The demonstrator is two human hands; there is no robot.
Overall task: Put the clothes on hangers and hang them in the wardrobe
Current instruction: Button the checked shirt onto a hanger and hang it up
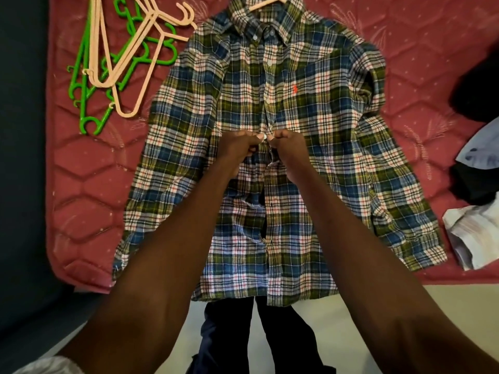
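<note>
A blue, green and white plaid shirt (318, 109) lies spread face up on the red quilted mattress (89, 184). A peach hanger (266, 2) pokes out of its collar. My left hand (237, 148) and my right hand (290, 151) meet at the shirt's front placket, about halfway down. Each hand pinches an edge of the placket around a small white button. The buttons above are fastened, and the placket below hangs partly apart.
A pile of green and peach hangers (118, 60) lies on the mattress at the upper left. Dark, pale blue and white clothes (475, 184) are heaped at the right edge. The mattress front edge is near me, with pale floor (359, 300) and my dark trousers below.
</note>
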